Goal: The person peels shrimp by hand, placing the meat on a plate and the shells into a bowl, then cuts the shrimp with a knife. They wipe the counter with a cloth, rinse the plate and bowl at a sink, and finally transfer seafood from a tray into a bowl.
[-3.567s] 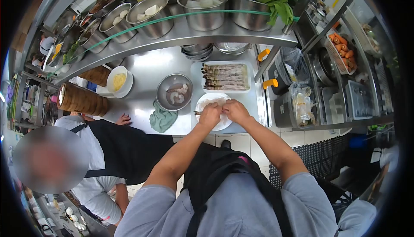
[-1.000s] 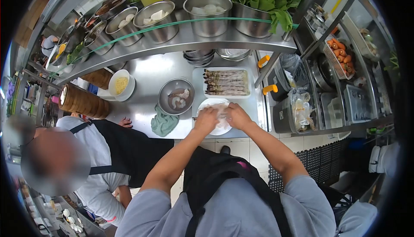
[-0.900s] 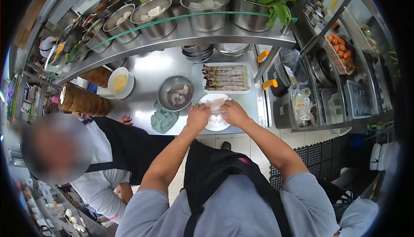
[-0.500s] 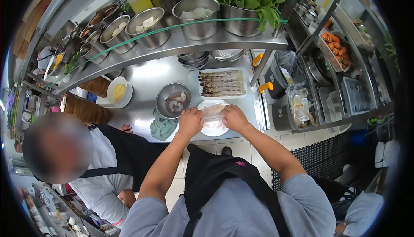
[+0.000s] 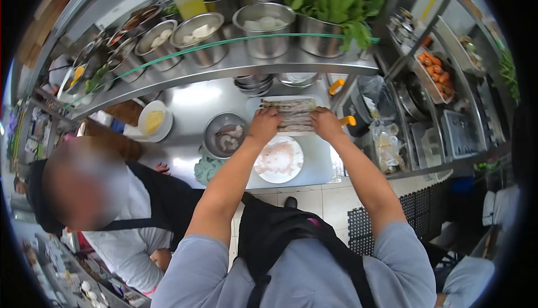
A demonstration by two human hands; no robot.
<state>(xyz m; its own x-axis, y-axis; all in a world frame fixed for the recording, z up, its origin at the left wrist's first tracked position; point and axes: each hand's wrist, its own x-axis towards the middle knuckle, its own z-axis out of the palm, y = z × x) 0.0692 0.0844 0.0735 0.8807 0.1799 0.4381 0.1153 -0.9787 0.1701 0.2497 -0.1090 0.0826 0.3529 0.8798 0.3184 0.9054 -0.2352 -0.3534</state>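
"Grey-white, these thin strips point(image 5: 296, 119), dark at one end. Where do they lie?"

"Side by side in the white tray point(image 5: 297, 134), on the pale board point(image 5: 322, 162). Their long axes run left to right, dark ends pointing to the person's left."

"And the hands?"

"The left hand point(image 5: 265, 123) is at the dark ends, the right hand point(image 5: 326, 122) at the opposite ends. The fingers look bent and bunched, but I can't tell whether they're clamped on a strip; the tips are hidden."

"What could go wrong?"

"A strip could tear, I'd judge, if both hands pulled on something so thin. If one hand let go first, it could land askew and stick to its neighbour."

"Further out?"

"A white plate point(image 5: 274, 178) smeared with powder point(image 5: 281, 154), just nearer the person. Left of that, a metal bowl point(image 5: 210, 148) holding peeled shrimp point(image 5: 231, 140), and a green cloth point(image 5: 208, 169) against it."
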